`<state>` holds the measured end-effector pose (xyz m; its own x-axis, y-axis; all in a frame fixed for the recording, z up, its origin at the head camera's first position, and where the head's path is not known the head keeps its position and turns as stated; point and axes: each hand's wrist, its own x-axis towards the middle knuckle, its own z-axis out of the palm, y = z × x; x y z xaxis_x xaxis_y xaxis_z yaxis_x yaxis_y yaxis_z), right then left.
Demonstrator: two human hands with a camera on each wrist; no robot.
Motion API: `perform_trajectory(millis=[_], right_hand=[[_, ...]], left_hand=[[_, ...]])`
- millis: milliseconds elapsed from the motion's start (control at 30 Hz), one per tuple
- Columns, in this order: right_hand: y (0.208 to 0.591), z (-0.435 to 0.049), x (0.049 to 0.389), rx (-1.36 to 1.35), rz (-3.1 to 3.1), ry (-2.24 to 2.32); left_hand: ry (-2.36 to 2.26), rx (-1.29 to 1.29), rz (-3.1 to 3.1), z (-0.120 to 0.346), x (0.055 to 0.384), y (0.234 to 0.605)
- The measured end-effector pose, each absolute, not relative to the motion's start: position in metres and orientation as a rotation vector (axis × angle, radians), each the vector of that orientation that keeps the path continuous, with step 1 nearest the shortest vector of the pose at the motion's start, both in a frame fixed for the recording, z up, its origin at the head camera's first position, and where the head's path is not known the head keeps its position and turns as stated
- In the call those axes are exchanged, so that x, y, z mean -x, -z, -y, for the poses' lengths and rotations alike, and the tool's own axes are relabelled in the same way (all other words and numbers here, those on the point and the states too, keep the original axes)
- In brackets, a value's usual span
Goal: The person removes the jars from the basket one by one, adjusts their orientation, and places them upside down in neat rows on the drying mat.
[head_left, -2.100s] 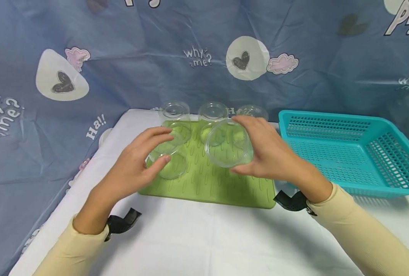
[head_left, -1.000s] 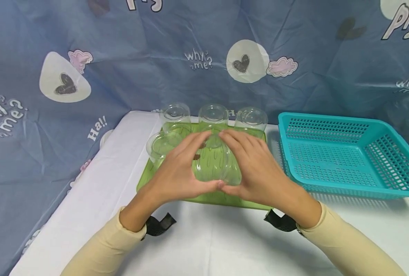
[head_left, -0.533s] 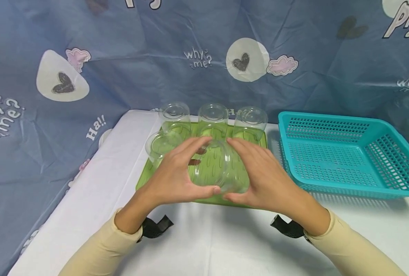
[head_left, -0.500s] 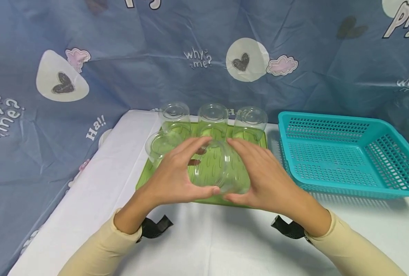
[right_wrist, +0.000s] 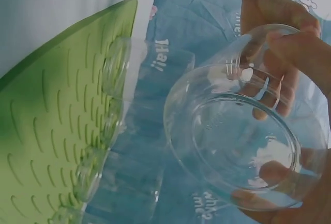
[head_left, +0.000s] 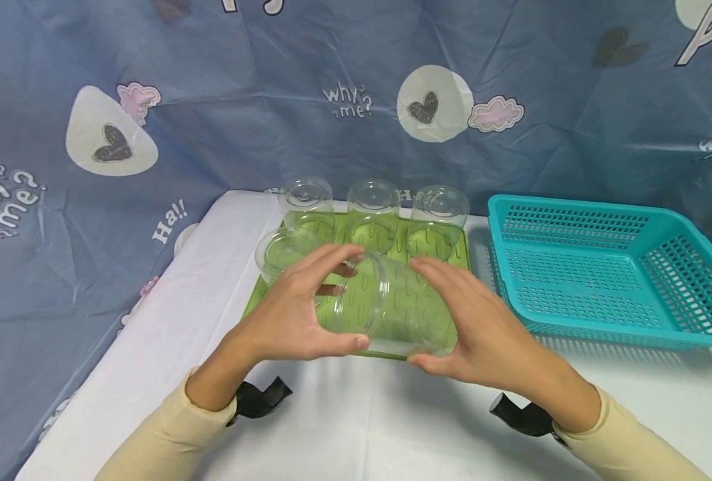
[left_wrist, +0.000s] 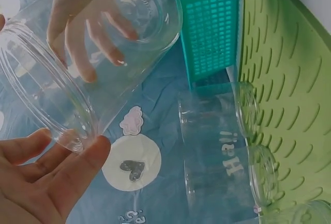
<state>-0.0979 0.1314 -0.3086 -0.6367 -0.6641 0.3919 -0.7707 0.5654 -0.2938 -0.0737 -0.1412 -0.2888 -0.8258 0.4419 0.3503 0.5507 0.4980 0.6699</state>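
Observation:
A clear plastic jar lies sideways in the air between both hands, above the green mat. The left hand holds its ringed rim end, thumb below and fingers above. Around the base end, the right hand grips the jar with spread, bent fingers. In the left wrist view the left thumb touches the ridged rim, and the right hand's fingers show through the wall. The right wrist view looks at the jar's round base. Whether the ringed end carries a separate lid I cannot tell.
Three clear jars stand base up in a row along the mat's back edge. Another jar stands at the mat's left, partly behind the left hand. A teal slotted basket sits to the right. A printed blue cloth hangs behind.
The left hand has come from beside the left jar to the rim of the jar in the right hand. That jar has turned sideways, and both hands have drawn it nearer the mat's front edge.

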Motion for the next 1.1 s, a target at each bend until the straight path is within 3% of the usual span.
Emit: perform_trajectory(millis=[367,700,1100], right_hand=[[0.31,-0.141,0.122,-1.29,2.257,-1.031],[0.297,-0.144,0.127,-1.297,2.255,-1.12],[0.272,-0.163,0.133,-1.353,2.28,-0.861]], left_hand=[[1.776,0.714,2.402,0.148,0.092,0.294],[2.111,0.834,2.262,0.148,0.099,0.304],[1.008,0.712,2.369,0.186,0.066,0.306]])
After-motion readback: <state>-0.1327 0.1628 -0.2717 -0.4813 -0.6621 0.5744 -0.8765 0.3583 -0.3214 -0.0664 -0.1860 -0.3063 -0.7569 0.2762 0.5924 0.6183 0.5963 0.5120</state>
